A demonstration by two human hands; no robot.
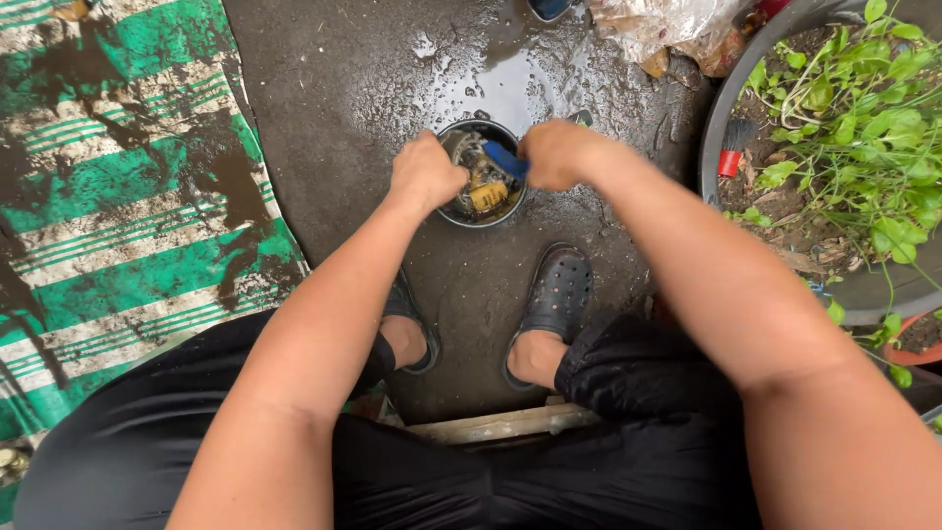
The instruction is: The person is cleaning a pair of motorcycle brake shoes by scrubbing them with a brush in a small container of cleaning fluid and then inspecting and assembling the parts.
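On the wet dark ground just ahead of the person's feet stands a small round metal pot [483, 175], its rim dark, its inside holding murky water and a cluster of grimy parts, one of them yellow [488, 195]. What the parts are cannot be told.

Left hand [424, 174] is closed into a fist at the pot's left rim, knuckles up, touching or gripping the edge; whether anything lies inside the fist cannot be told. Right hand [556, 154] is likewise closed, at the pot's upper right rim, clamped on a blue object [504, 158] that pokes out of the fist over the pot's opening. It looks like a handle or brush, but its working end is hidden.

Both forearms run down from the lower frame, the person seated or crouched in black clothing. Two dark perforated clogs [557, 294] sit on the feet just behind the pot, the right one in full view, the left largely covered by the left arm. A strip of pale wood [500, 424] lies under the legs.

A puddle [510, 83] shines on the ground just beyond the pot. To the left lies a green and white striped mat [118, 211], heavily smeared with mud. To the right stands a large dark planter [721, 128] with leafy green plants [868, 108]. Crumpled plastic [667, 25] lies at the top edge.
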